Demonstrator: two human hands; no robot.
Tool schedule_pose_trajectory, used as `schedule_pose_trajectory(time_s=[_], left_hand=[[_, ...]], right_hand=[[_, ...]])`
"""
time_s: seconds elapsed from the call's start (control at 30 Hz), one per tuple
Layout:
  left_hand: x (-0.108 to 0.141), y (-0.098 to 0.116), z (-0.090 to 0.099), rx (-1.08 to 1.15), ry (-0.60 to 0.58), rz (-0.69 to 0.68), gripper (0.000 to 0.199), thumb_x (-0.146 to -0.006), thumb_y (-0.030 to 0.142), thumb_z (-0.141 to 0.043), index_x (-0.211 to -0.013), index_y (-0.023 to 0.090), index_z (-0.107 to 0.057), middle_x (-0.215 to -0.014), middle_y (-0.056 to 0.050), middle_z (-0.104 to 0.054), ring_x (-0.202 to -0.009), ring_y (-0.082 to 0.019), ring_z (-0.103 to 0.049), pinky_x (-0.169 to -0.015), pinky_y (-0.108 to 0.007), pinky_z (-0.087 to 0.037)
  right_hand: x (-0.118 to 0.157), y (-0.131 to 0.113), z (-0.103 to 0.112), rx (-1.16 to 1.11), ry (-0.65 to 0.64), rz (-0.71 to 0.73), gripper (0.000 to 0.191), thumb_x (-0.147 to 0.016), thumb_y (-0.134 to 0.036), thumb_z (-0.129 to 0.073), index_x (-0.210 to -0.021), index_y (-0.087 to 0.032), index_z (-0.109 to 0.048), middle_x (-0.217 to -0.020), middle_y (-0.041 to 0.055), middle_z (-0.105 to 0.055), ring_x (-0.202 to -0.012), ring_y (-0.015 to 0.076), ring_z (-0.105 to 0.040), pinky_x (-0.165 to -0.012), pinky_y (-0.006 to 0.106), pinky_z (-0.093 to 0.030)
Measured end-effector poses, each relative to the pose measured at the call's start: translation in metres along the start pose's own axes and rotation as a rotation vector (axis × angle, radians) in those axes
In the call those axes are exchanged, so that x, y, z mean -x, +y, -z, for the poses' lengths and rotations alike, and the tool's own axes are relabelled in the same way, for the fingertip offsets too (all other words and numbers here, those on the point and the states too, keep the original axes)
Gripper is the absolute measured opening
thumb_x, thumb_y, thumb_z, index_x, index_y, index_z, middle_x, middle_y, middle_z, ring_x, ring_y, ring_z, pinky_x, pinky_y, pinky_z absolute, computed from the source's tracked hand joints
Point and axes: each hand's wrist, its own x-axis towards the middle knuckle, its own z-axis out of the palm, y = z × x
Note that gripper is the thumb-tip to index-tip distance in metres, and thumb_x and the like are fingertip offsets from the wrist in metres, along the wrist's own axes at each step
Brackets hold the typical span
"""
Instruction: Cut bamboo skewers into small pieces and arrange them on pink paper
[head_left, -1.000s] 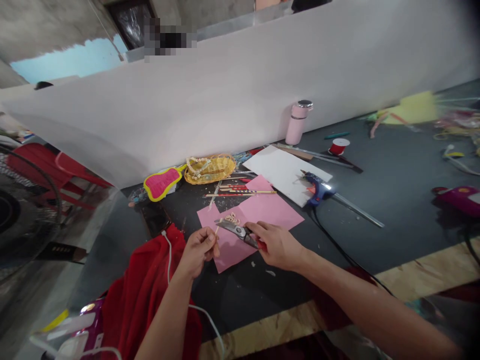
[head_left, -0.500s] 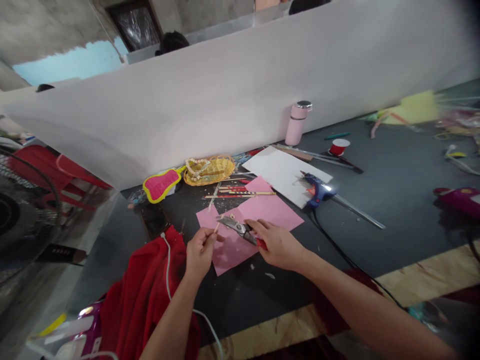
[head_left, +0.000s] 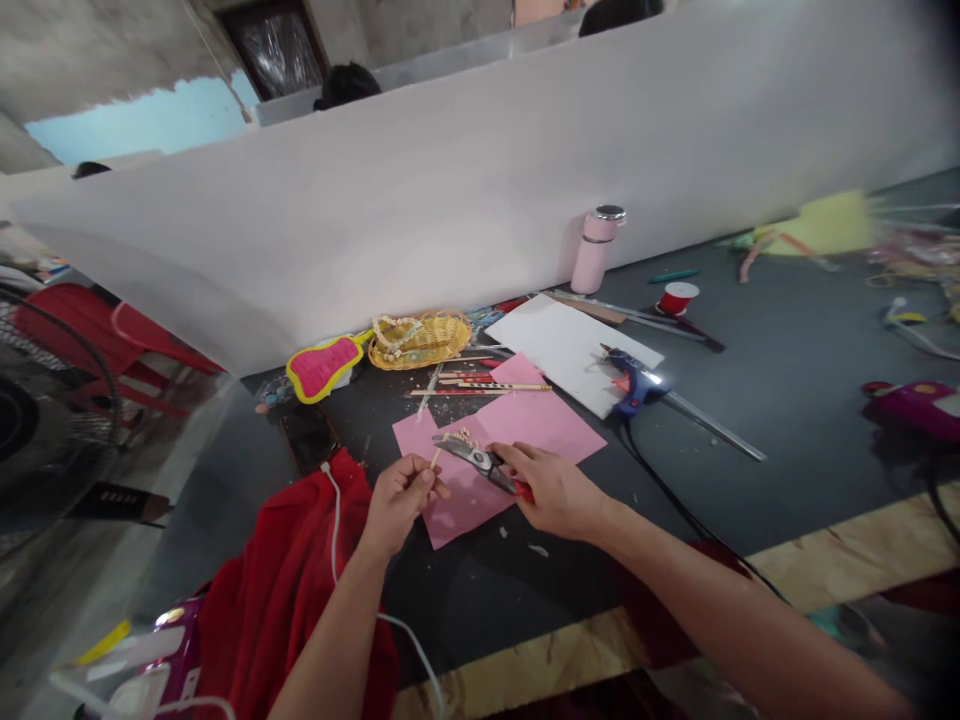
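My left hand (head_left: 403, 500) pinches a thin wooden stick (head_left: 436, 458), its tip pointing up. In my right hand (head_left: 551, 487) are pruning shears (head_left: 474, 456) with red handles, fingers closed round the grips. The blades reach left and meet the upper end of the stick; whether they are fully closed on it I cannot make out. Beneath both hands lies pink paper (head_left: 540, 425) with small cut wooden bits (head_left: 463, 436) on it, just past the blades. Several patterned chopsticks (head_left: 487, 390) lie behind the paper.
A wicker basket (head_left: 442, 340) holds a beaded string. Right of the paper, a blue glue gun (head_left: 637, 383) rests on a white board (head_left: 559, 335), its cord trailing forward. A pink flask (head_left: 592, 255) stands by the partition. A red cloth (head_left: 300, 580) and a phone (head_left: 310, 438) lie left.
More cut bits show on the paper beyond the blades. My left hand has shifted very slightly; the shears stay nearly in place.
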Motion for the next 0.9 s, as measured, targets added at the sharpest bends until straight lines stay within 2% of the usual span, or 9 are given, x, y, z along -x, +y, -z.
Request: schedule_pose_trajectory(time_s=[0.23, 0.37, 0.53, 0.67, 0.9], left_hand=[[-0.001, -0.006, 0.0, -0.098, 0.034, -0.034, 0.028, -0.079, 0.042, -0.059, -0.081, 0.013, -0.058, -0.065, -0.003, -0.067, -0.038, -0.003, -0.029, -0.04, -0.018, -0.02], [-0.002, -0.009, -0.003, -0.229, 0.109, -0.105, 0.026, -0.082, 0.038, -0.055, -0.09, 0.013, -0.059, -0.074, -0.005, -0.069, -0.043, -0.005, -0.038, -0.043, -0.018, -0.03], [-0.003, -0.008, -0.006, -0.279, 0.22, -0.158, 0.022, -0.08, 0.036, -0.058, -0.085, 0.015, -0.058, -0.079, -0.006, -0.07, -0.05, -0.008, -0.048, -0.05, -0.019, -0.038], [0.0, -0.005, -0.006, -0.296, 0.245, -0.153, 0.022, -0.078, 0.037, -0.059, -0.079, 0.015, -0.06, -0.075, -0.005, -0.069, -0.045, -0.007, -0.043, -0.045, -0.02, -0.034], [-0.001, -0.005, -0.003, -0.178, 0.168, -0.081, 0.024, -0.075, 0.039, -0.062, -0.075, 0.015, -0.06, -0.066, -0.003, -0.068, -0.039, -0.005, -0.035, -0.041, -0.019, -0.026]], right_hand=[[0.001, -0.004, -0.006, 0.101, -0.014, -0.081, 0.053, -0.076, -0.013, -0.048, -0.128, -0.017, -0.038, -0.097, 0.0085, -0.058, -0.082, 0.0205, -0.059, -0.072, 0.029, -0.042], [0.0, -0.003, -0.008, 0.103, -0.006, -0.099, 0.054, -0.076, -0.013, -0.048, -0.129, -0.017, -0.037, -0.101, 0.0096, -0.058, -0.085, 0.0215, -0.059, -0.073, 0.03, -0.042], [-0.001, -0.002, -0.006, 0.077, 0.035, -0.079, 0.06, -0.075, -0.014, -0.048, -0.133, -0.018, -0.034, -0.109, 0.0104, -0.056, -0.095, 0.0235, -0.057, -0.078, 0.032, -0.044], [0.0, 0.001, 0.001, 0.06, 0.026, -0.029, 0.062, -0.074, -0.012, -0.047, -0.134, -0.018, -0.033, -0.111, 0.0111, -0.055, -0.099, 0.024, -0.055, -0.082, 0.034, -0.044], [-0.001, 0.006, 0.006, 0.044, 0.009, 0.025, 0.062, -0.072, -0.01, -0.047, -0.133, -0.016, -0.034, -0.112, 0.0115, -0.054, -0.101, 0.0247, -0.054, -0.085, 0.036, -0.045]])
